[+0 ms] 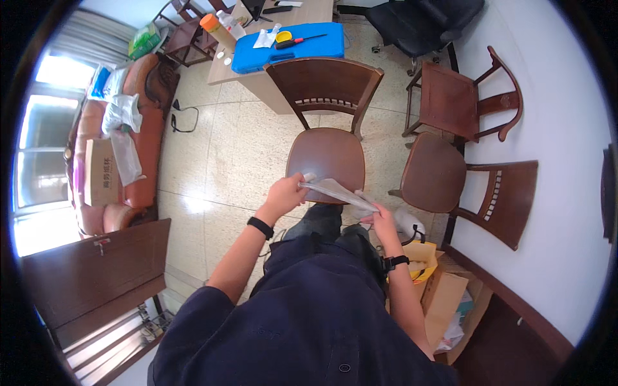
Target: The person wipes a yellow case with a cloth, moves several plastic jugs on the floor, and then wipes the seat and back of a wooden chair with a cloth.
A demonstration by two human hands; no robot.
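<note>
Stretched between my two hands is a strip of translucent white plastic, perhaps a bag [338, 192]. My left hand [285, 194] grips its one end near the front edge of a brown wooden chair's seat [328, 157]. At the other end, my right hand [381, 222] holds the plastic between thumb and fingers. Part of the plastic lies over the seat's front edge, and a loose part hangs near my right hand. The chair stands directly before me, its backrest towards the desk.
A desk [222, 72] beyond the chair bears a blue plastic case [314, 38], a screwdriver [289, 43] and bottles. More wooden chairs [434, 173] stand at right. A leather sofa [147, 159] with bags and a carton [102, 178] is at left. Open cardboard boxes [442, 299] stand lower right.
</note>
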